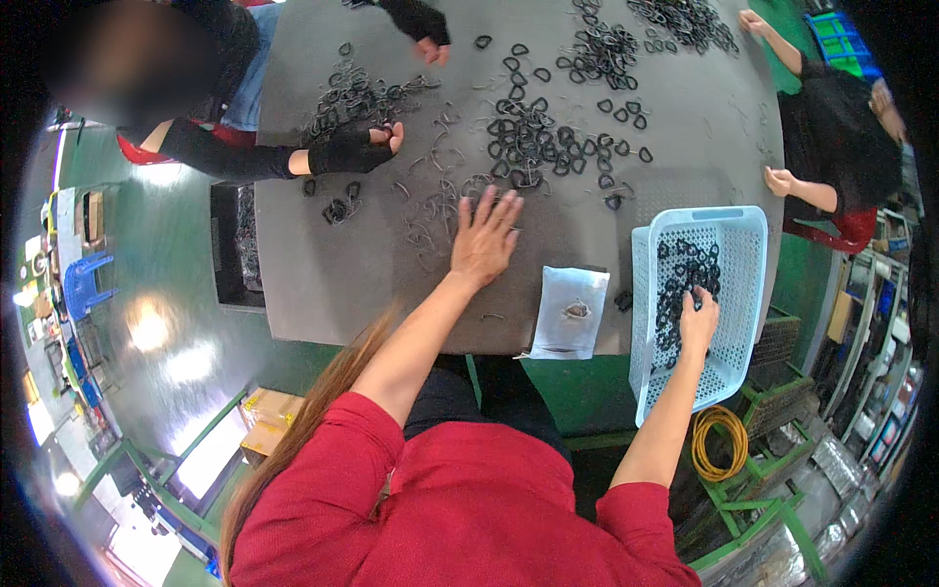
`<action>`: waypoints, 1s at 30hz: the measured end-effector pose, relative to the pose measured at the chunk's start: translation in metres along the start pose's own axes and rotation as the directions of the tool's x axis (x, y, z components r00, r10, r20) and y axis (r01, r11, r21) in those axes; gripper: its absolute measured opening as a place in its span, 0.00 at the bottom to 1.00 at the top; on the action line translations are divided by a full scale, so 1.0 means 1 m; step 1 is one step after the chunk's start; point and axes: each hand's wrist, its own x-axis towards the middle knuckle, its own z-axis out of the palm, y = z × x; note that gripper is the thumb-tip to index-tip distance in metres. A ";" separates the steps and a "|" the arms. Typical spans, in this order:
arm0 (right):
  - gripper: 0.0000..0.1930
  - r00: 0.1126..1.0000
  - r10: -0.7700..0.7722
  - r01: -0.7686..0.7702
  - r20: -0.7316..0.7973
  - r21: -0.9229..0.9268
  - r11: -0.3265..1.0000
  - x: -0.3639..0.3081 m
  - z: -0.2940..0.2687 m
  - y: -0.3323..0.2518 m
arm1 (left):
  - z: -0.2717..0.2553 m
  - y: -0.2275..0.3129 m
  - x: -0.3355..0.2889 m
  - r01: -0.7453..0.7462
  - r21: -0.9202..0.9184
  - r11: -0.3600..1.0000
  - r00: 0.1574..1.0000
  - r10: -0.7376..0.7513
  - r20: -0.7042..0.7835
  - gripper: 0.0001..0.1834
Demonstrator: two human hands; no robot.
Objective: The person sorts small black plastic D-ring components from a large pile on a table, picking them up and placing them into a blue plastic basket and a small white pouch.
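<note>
My left hand lies palm down on the grey table, fingers spread, beside loose curved strips of thin dark scrap. Just beyond its fingertips is a pile of black D-shaped rings. On the right, my right hand reaches into a light blue perforated basket that overhangs the table's near edge. Its fingers are curled together at the black rings inside; what they grip is too small to make out. Between my hands lies a pale plastic bag with a small dark patch.
Across at the left, a person's gloved hand is at another ring heap; a second dark-sleeved hand is farther back. At the right edge sits another person. More rings cover the far side. A yellow coil hangs below the basket.
</note>
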 end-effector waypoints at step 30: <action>0.34 0.734 -0.676 0.676 0.070 0.031 0.736 -0.070 0.157 -0.283 | -0.032 -0.091 -0.059 0.355 0.003 0.935 0.912 -0.345 -0.223 0.29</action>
